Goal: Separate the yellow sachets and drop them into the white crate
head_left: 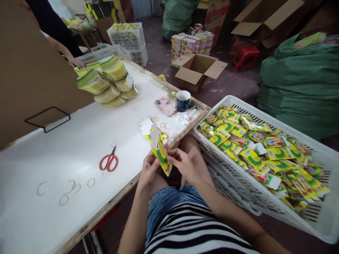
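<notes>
Over my lap, at the table's edge, I hold a small yellow and green printed carton [162,153] with its pale flap standing up. My left hand [148,168] grips its left side between thumb and fingers. At the lower right side, my right hand [182,162] pinches it, thumb and fingertips closed. Just behind, more flat yellow and white cartons [147,127] lie on the table, partly hidden by the one I hold. To my right stands a white plastic crate [227,100] heaped with similar yellow-green cartons [254,158].
The white table [79,225] bears red-handled scissors [109,162], rubber bands [91,182], a dark mug [182,101] and bundled flat cartons [106,81]. A brown cardboard panel [39,70] rises at left, near a co-worker's arm [62,47]. An open box [198,68] sits on the floor beyond.
</notes>
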